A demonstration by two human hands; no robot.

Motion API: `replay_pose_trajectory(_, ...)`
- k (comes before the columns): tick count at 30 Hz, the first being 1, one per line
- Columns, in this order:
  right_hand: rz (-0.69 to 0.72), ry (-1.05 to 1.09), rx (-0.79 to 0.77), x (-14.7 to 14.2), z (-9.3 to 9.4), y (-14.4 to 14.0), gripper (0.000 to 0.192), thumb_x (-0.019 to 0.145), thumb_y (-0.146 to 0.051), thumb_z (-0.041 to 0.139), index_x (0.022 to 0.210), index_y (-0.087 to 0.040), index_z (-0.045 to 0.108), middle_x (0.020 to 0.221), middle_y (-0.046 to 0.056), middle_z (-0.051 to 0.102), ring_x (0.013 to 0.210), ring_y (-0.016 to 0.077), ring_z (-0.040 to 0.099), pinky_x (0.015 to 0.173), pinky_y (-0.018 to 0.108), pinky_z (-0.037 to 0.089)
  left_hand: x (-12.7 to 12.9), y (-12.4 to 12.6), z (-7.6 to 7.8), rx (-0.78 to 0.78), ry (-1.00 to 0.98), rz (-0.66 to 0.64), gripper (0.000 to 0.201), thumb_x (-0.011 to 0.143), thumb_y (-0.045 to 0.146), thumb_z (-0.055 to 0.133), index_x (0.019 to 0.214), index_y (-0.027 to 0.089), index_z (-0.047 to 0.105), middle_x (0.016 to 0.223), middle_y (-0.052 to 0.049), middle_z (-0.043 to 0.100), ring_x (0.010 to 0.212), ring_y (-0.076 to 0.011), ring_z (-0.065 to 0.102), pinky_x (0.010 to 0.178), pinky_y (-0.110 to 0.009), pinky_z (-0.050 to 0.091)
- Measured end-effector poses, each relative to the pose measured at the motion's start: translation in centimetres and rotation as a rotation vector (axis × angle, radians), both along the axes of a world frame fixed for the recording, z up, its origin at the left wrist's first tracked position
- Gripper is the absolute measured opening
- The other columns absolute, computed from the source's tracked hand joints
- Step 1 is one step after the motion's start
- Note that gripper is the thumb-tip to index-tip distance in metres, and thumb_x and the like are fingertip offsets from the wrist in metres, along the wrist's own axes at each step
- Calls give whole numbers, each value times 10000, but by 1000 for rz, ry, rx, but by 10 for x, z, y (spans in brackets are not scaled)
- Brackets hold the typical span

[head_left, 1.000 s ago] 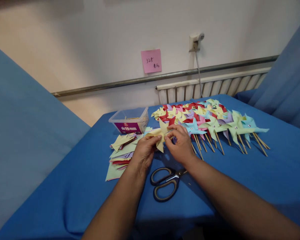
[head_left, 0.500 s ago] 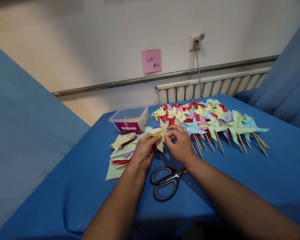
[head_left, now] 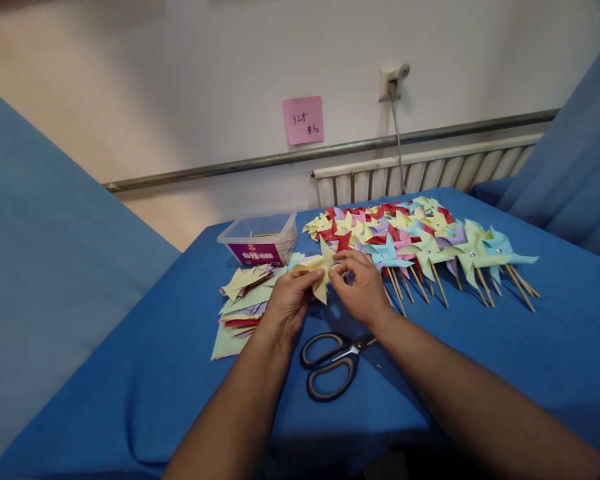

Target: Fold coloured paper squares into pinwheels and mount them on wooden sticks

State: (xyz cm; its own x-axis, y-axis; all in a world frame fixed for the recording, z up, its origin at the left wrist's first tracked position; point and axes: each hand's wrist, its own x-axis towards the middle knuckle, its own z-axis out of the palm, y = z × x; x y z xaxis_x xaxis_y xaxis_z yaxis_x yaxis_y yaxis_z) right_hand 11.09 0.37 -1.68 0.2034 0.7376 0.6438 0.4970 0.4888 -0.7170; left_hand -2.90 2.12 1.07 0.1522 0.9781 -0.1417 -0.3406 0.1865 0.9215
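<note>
Between my hands is a pale yellow paper pinwheel (head_left: 322, 288), its pointed blades standing up and down. My left hand (head_left: 293, 300) pinches its left side between thumb and fingers. From the other side my right hand (head_left: 361, 285) closes its thumb and fingertips on the pinwheel near the middle; whether a pin or stick is there, the fingers hide. Black-handled scissors (head_left: 335, 363) lie on the blue cloth just below my hands, their blades partly behind my right wrist. Stacked coloured paper pieces (head_left: 245, 310) rest left of my left hand.
Several finished pinwheels (head_left: 430, 250) on wooden sticks lie in rows at the right and back. A clear plastic box (head_left: 260, 243) with a purple label holds thin sticks at the back left. Behind the blue-covered table (head_left: 180, 373) are a radiator (head_left: 430, 170) and a pipe.
</note>
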Motion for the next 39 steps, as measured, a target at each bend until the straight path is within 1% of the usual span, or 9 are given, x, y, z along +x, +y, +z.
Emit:
replay_pose_trajectory(9,16,-1,-32,-2,1,-1,162,807,-225,621,647,-227,592,1016,81,698,1026,256,611,959,453,456,0,1,-1,2,25,3,268,506,183,864,681,128,669,649,-17,670,570,-127,599,602,-245,483)
replay_pose_trajectory(12,35,64,-23,-1,2,-1,29,796,-237,630,777,-223,613,1053,90,685,1045,257,616,961,453,467,-2,2,0,11,90,-5,239,525,209,842,676,110,685,637,-42,678,540,-129,590,565,-243,474)
replay_pose_trajectory(16,60,136,-9,10,11,0,391,767,-253,675,1143,-197,587,1219,125,636,1156,267,584,969,448,473,-8,1,4,3,275,-23,245,542,262,816,683,111,685,605,-43,657,492,-134,558,479,-242,416)
replay_pose_trajectory(18,92,63,-26,17,17,0,451,755,-250,699,1188,-207,583,1238,112,640,1182,272,569,999,457,447,-12,0,8,55,394,-58,231,548,266,799,688,124,682,598,-25,641,476,-119,528,455,-229,373)
replay_pose_trajectory(21,219,-66,-105,24,22,-1,416,744,-227,725,1144,-233,613,1079,56,706,1066,252,622,959,439,455,-15,-3,14,161,581,-160,175,576,270,761,645,138,669,545,9,583,446,-90,456,433,-216,304)
replay_pose_trajectory(25,401,-120,-245,25,21,-1,357,766,-217,711,1114,-228,632,920,14,711,872,198,654,798,353,487,-18,-4,20,256,768,-261,155,631,289,706,601,145,659,479,46,476,427,-71,359,428,-219,234)
replay_pose_trajectory(31,568,42,-412,23,13,-1,295,762,-260,685,1051,-214,650,845,0,689,760,165,645,667,288,488,-21,-6,23,307,792,-311,132,606,248,674,685,146,700,604,23,580,551,-108,479,518,-227,339)
replay_pose_trajectory(35,496,236,-407,14,8,3,259,692,-242,715,942,-207,657,791,-6,682,704,158,631,632,278,487,-17,-8,22,270,733,-206,143,609,278,714,615,155,642,575,30,557,527,-106,465,510,-233,342)
replay_pose_trajectory(39,397,735,-402,-2,3,6,345,634,-316,780,920,-197,628,746,-10,691,634,152,634,609,285,512,-5,-10,19,192,421,64,321,579,300,788,846,162,673,699,13,653,592,-129,552,593,-254,440)
